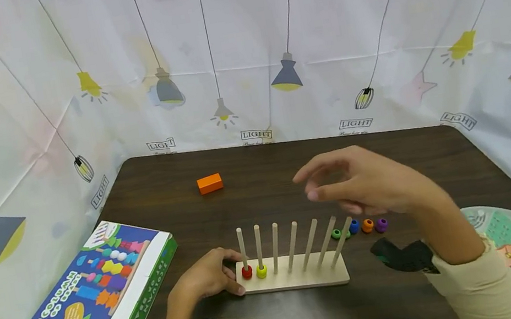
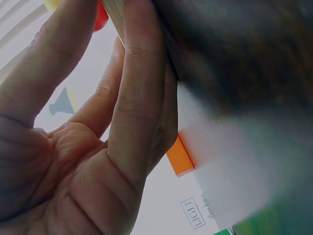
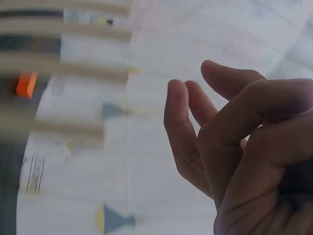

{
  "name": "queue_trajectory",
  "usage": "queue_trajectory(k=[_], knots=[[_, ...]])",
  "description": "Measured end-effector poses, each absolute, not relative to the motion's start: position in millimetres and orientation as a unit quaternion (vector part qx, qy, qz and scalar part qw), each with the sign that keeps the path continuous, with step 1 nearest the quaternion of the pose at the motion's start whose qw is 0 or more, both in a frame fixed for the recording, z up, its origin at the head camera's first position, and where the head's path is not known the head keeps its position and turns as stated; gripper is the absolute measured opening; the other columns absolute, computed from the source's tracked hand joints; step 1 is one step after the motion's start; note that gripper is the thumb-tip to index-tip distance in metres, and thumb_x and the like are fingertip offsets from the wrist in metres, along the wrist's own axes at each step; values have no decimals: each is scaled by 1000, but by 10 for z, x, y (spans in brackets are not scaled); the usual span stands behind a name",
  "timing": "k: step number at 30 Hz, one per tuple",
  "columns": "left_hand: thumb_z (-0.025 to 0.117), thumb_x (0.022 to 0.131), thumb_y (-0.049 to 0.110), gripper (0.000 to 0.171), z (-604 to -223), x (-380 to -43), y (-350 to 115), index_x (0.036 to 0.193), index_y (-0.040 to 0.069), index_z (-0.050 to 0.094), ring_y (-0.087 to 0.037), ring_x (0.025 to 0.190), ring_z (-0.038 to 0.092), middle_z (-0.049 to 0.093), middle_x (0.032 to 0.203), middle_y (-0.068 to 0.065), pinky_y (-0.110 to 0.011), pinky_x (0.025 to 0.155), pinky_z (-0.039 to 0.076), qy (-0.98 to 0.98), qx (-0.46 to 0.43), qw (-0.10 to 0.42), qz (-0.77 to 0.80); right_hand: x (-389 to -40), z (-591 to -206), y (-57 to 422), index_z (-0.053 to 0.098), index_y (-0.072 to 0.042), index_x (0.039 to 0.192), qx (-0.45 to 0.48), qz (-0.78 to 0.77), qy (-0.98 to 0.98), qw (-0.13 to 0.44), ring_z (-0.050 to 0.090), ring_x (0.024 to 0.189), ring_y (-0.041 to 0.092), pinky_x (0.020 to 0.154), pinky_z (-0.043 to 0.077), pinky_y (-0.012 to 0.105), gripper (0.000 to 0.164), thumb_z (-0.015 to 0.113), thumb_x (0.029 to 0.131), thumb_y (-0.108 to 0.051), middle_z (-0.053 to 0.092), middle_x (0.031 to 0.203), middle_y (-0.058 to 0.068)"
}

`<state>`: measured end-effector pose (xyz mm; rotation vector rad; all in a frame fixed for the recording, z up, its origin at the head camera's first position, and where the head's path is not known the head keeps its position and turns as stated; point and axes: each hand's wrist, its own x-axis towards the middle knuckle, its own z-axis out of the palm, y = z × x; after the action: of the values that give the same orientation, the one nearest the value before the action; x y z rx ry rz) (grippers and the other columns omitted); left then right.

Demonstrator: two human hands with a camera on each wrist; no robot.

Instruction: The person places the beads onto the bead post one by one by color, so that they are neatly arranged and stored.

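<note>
**Gripping a peg board (image 1: 300, 281) with the left hand (image 1: 208, 274), hovering with the right hand (image 1: 366, 181)**

So, clamping onto the wooden board's end right at the left hand, with the thumb on the near side and fingers around the far side. Floating the right hand above and behind the far pegs, released and holding nothing, with fingers loosely bent and gapping from the thumb.

Spotting a red bead (image 1: 247, 273) on the peg nearest the left hand, plus a yellow bead (image 1: 262, 273) one peg over. Also seeing green beads (image 1: 336, 234), a blue bead (image 1: 355, 226), an orange bead (image 1: 368, 226) and a purple bead (image 1: 382, 225) loose below the right hand. Noticing an orange block (image 1: 210, 184) too, beyond the left hand.

Getting the left palm and undersides of the fingers only from the left wrist view. Seeing the right hand's bent fingers up close, apart from some blurry pegs, in the right wrist view. Finding those loose beads just in the head view.

As for writing, reading "5-COLUMN" and "36+ Months" on the box (image 1: 92, 302) left of the left hand, and "LIGHT" repeating along the curtain (image 1: 336, 1) beyond both hands. Not managing the curtain's smaller script.
</note>
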<state>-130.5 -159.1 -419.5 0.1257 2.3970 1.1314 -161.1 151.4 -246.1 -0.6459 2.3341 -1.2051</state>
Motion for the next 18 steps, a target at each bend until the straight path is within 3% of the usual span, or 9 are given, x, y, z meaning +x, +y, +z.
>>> queue_trajectory(k=[2,8,10,15,18], knots=[[91,74,-1,58,-4193,-1303,-1591,127,4,68,-17,82,62,63,93,-4,-36,76,54,877,46,242,413,-1629,-2533,1788,67,-17,129,-215,-458,838,204,39,43,13,34,29,28,32,72,99,-29,66,99,15],[91,74,0,58,-4186,-1309,-1593,127,4,68,-17,82,62,64,94,-4,-36,77,54,877,44,241,413,-1794,-3094,2571,62,-7,135,-120,-472,845,220,38,44,10,36,32,24,40,68,101,-28,55,71,8],[91,73,0,58,-4184,-1311,-1592,126,4,68,-17,82,62,64,93,-4,-36,77,54,878,44,242,411,-1852,-3340,2785,58,-1,139,-99,-479,839,237,39,45,8,38,34,22,43,65,103,-24,61,75,7],[91,74,0,58,-4186,-1319,-1583,127,4,68,-18,82,62,65,91,-5,-37,78,54,879,42,246,406,-1894,-3786,3095,48,7,144,-64,-490,828,267,39,45,6,40,34,20,51,64,103,-18,62,72,5],[91,74,1,58,-4188,-1317,-1575,127,5,68,-18,81,61,64,91,-4,-37,78,54,880,38,247,403,-1892,-3913,3126,47,8,144,-49,-489,826,276,37,43,4,40,33,19,56,68,101,-20,52,62,2]])
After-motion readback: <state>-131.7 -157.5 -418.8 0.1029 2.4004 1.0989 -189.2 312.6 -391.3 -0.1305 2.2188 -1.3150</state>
